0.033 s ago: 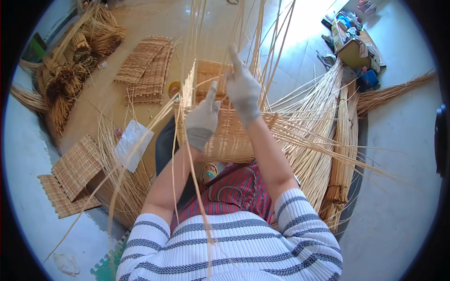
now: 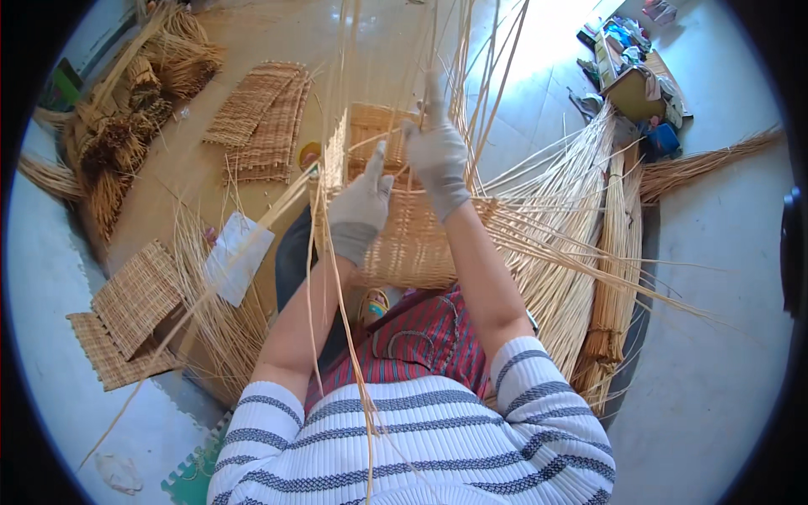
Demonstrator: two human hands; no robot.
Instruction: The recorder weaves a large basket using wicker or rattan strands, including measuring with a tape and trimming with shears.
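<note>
A partly woven wicker basket [image 2: 410, 252] sits in front of my lap, its upright strands rising from the rim. My left hand [image 2: 360, 204], in a pale knit glove, is at the left part of the rim with the index finger pointing up; its lower fingers are partly hidden, closed against the basket. My right hand [image 2: 438, 158], gloved the same way, is above the right part of the rim. Its fingers point upward along a thin wicker strand [image 2: 434, 38], which appears pinched in them. The fingertips are slightly blurred.
Long loose strands [image 2: 581, 268] fan out from the basket's right side beside a tied bundle [image 2: 619, 286]. Flat woven panels [image 2: 261, 118] lie at the far left, and more panels [image 2: 139, 299] nearer. Dark-ended bundles [image 2: 126, 143] stand at the left; a cluttered small cabinet [image 2: 637, 94] stands far right.
My right hand's raised fingers have shifted a little to the right, and its thumb has come out to the left. My left hand stays at the rim, nearly unmoved.
</note>
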